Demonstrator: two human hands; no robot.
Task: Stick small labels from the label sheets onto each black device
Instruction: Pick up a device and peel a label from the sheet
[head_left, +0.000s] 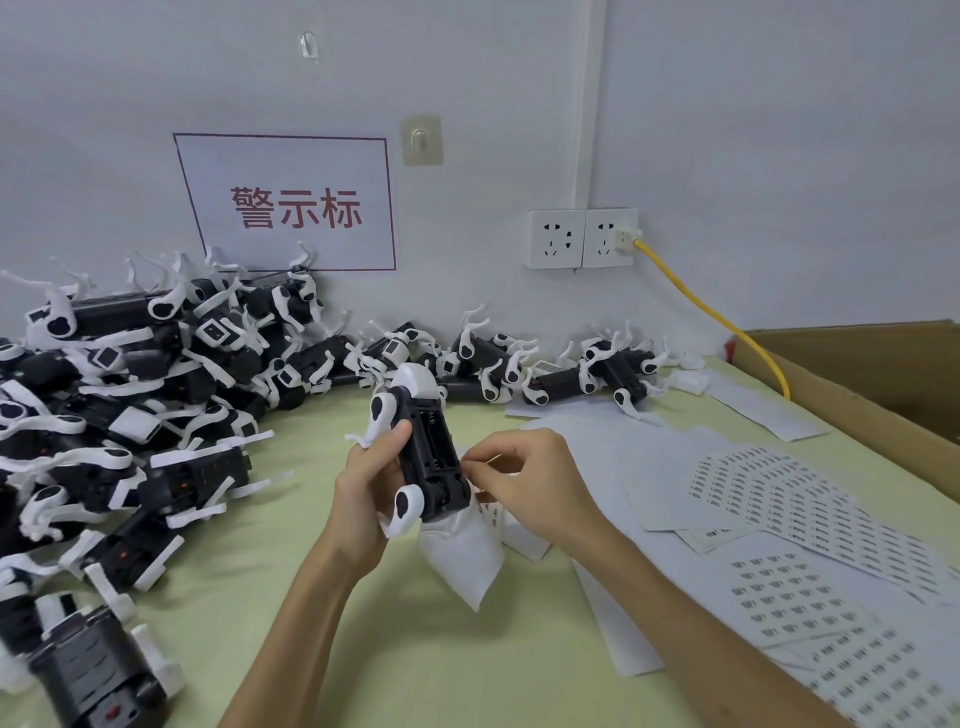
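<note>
At the lower left corner, closest of all, a near device (88, 670) lies on the pale green bench (322, 623), black in the body with white parts and a small red spot on its end. Both bare forearms reach in from the bottom edge toward the middle.

The left hand (371, 483) grips the black device (431, 447) and holds it up off the bench, tilted, its white head end pointing away toward the wall. The thumb lies along its left side just under a white leg joint, and the open underside faces up. The right hand (524, 483) is narrow, with thumb and forefinger pinched together right at the device's right edge. Whether a label sits between those fingertips cannot be told.

Just below the black device lies a white pouch (462, 556), partly hidden by it.

To the right, label sheets (810, 519) are fanned out and overlapping on the bench, printed with rows of small dark labels. Further sheets (800, 608) lie nearer, and plain backing papers are scattered around them.

A pile of devices (130, 389) fills the left side and runs along the wall, white legs sticking up. On the wall hang a red-bordered sign (291, 202), a double socket (582, 238) with a yellow cable (727, 322) plugged in, and an adhesive hook (421, 139). A cardboard box (857, 374) stands at the right end of the bench
</note>
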